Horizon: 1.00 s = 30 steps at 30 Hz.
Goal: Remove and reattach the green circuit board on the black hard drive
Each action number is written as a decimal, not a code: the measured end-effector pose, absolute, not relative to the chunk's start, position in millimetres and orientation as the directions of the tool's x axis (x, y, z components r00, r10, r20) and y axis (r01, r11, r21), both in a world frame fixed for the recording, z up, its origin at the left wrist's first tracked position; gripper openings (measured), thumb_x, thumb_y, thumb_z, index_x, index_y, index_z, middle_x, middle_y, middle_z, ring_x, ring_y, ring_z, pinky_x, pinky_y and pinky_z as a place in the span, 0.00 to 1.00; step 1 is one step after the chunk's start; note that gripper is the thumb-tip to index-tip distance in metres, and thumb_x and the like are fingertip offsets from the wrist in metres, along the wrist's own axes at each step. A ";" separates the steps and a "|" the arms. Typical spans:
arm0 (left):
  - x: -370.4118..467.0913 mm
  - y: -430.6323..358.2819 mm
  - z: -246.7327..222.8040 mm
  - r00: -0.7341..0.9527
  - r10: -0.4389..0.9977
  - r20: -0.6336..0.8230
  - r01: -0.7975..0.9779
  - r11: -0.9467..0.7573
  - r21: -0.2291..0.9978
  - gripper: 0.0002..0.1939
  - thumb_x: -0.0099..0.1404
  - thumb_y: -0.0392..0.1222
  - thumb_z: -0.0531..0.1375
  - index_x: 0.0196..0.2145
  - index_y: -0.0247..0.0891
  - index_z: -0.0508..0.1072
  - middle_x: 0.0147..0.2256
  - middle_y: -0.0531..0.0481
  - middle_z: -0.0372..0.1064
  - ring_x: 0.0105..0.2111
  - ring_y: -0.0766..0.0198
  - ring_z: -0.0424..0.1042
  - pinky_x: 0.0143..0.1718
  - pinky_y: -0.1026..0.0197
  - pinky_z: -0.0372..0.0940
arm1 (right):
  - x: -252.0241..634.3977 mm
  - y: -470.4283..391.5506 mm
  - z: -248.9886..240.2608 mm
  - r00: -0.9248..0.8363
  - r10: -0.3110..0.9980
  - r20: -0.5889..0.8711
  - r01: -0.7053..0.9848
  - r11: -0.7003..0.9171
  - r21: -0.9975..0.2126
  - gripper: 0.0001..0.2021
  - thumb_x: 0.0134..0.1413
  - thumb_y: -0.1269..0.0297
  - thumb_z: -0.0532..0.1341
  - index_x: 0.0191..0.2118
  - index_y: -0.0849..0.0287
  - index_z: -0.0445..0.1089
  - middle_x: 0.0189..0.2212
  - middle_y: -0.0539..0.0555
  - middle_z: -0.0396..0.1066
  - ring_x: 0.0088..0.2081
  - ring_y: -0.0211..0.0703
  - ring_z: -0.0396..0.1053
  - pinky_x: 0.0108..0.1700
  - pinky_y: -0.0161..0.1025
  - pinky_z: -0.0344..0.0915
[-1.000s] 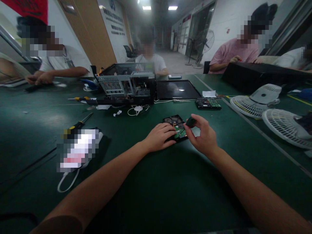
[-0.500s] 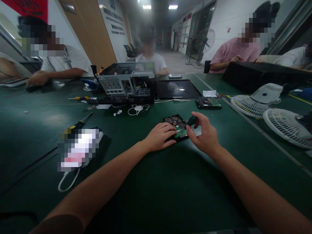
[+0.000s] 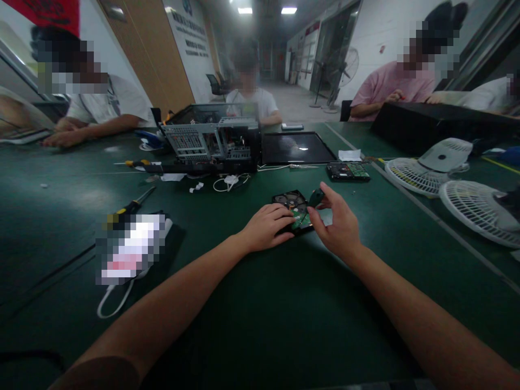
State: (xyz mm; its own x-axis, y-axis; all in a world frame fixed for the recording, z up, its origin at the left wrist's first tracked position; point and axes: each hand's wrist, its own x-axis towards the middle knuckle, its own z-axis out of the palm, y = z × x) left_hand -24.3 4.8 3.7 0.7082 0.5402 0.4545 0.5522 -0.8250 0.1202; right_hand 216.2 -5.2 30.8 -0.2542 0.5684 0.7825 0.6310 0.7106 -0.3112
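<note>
A hard drive (image 3: 303, 221) lies on the green table in front of me, its green circuit board facing up. My left hand (image 3: 268, 227) grips its left side, fingers over the top and thumb along the near edge, covering part of the board. In my right hand (image 3: 337, 222) is a screwdriver (image 3: 316, 198) with a dark handle, pinched between thumb and fingers. It leans over the drive, its thin shaft pointing down to the board. Whether the tip sits in a screw is too small to tell.
Beyond stand an opened computer case (image 3: 211, 141), a black panel (image 3: 298, 148) and a second hard drive (image 3: 348, 171). White fan parts (image 3: 479, 211) lie at right. A phone (image 3: 136, 249) with a white cable and a yellow-black screwdriver (image 3: 130, 208) are at left. Several people sit around the table.
My right hand has shifted slightly left and up, and the screwdriver handle stands more upright. My left hand stays put. The person at far left has drawn their hands together.
</note>
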 end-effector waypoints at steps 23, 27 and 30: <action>-25.1 5.4 1.7 0.712 0.536 0.454 0.549 -0.827 0.117 0.21 0.72 0.52 0.60 0.57 0.39 0.72 0.58 0.42 0.70 0.61 0.47 0.64 0.60 0.43 0.62 | 211.5 1.2 16.9 -0.190 0.526 0.829 0.617 0.721 -0.316 0.34 0.64 0.64 0.63 0.71 0.50 0.49 0.60 0.63 0.67 0.46 0.52 0.77 0.47 0.53 0.79; -24.4 5.0 2.1 0.710 0.539 0.453 0.552 -0.825 0.116 0.21 0.72 0.52 0.60 0.57 0.39 0.73 0.57 0.42 0.70 0.61 0.47 0.64 0.61 0.42 0.62 | 209.4 -1.7 23.9 -0.234 0.446 0.864 0.643 0.738 -0.206 0.34 0.63 0.65 0.65 0.70 0.47 0.51 0.56 0.61 0.68 0.43 0.48 0.76 0.45 0.50 0.79; -24.0 4.6 3.0 0.710 0.538 0.454 0.554 -0.825 0.112 0.21 0.72 0.52 0.60 0.57 0.39 0.73 0.57 0.42 0.70 0.61 0.47 0.64 0.61 0.42 0.62 | 209.0 -1.4 28.1 -0.263 0.392 0.881 0.655 0.743 -0.135 0.34 0.62 0.67 0.65 0.70 0.48 0.52 0.54 0.60 0.68 0.43 0.47 0.75 0.47 0.50 0.78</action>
State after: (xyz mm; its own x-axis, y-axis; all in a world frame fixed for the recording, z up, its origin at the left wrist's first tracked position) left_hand -24.0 4.6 3.0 0.7099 0.5382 0.4543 0.5537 -0.8251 0.1122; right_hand 209.0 -1.4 28.1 -0.2634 0.3921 0.8814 0.6553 0.7433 -0.1349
